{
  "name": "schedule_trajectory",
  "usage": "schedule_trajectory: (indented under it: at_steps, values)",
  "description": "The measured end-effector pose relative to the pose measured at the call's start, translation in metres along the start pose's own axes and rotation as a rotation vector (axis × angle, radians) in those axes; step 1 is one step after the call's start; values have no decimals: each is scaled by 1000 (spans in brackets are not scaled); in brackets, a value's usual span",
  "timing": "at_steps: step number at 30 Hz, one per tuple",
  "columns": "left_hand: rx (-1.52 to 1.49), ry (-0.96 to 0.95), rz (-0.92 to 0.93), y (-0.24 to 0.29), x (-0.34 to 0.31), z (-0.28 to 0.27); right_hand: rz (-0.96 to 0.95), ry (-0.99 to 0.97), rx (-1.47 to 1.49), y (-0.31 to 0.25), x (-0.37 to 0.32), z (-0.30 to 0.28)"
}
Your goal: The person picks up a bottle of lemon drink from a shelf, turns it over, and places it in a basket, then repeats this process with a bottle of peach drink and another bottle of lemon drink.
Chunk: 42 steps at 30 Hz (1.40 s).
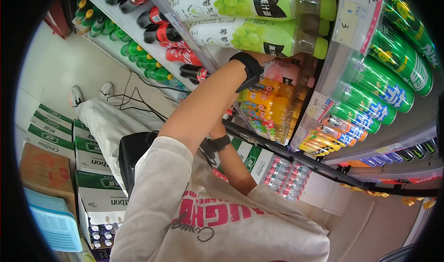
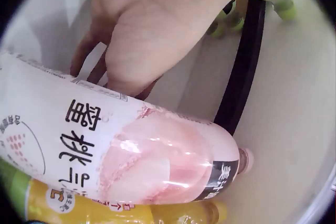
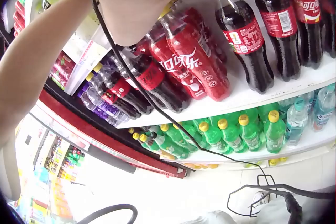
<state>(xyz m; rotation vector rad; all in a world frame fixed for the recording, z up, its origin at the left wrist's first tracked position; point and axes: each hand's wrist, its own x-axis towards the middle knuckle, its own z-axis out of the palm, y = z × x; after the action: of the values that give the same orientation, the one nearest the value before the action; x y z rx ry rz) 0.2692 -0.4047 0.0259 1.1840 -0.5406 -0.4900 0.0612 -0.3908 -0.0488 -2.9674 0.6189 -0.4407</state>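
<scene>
In the left wrist view my left hand (image 2: 152, 30) is against the upper edge of a pink-and-white peach drink bottle (image 2: 157, 156); its fingers pass behind the bottle and their tips are hidden, so a grip cannot be told. The head view has this hand (image 1: 264, 58) inside the shelf, between green-capped grape bottles (image 1: 259, 35) and the peach bottle (image 1: 284, 71). My right hand (image 1: 217, 130) is low near the shelf's front, partly covered by my left forearm. Only its palm side (image 3: 136, 3) shows in the right wrist view, in front of cola bottles; its fingers are out of frame.
Orange drink bottles (image 1: 273, 107) lie beside the peach one. Green cans (image 1: 370, 93) fill the shelf at right. A black cable (image 3: 157, 103) hangs across the right wrist view. Green-and-white cartons (image 1: 97, 151) and a blue basket (image 1: 53, 220) stand at lower left.
</scene>
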Motion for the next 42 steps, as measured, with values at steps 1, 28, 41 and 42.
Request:
schedule_trajectory:
  at_steps: [1,28,41,42]
  values:
    - [-2,0,-2,0,-1,-1,-4,1,-4,0,2,1]
    - [210,-17,-35,-2,-43,-27,75,49,318,-11,3,-6]
    - [808,-182,42,101,-145,-37,28,54,758,-51,34,-30]
    - [857,-170,61,97,-153,-32,23,50,773,-52,37,-36]
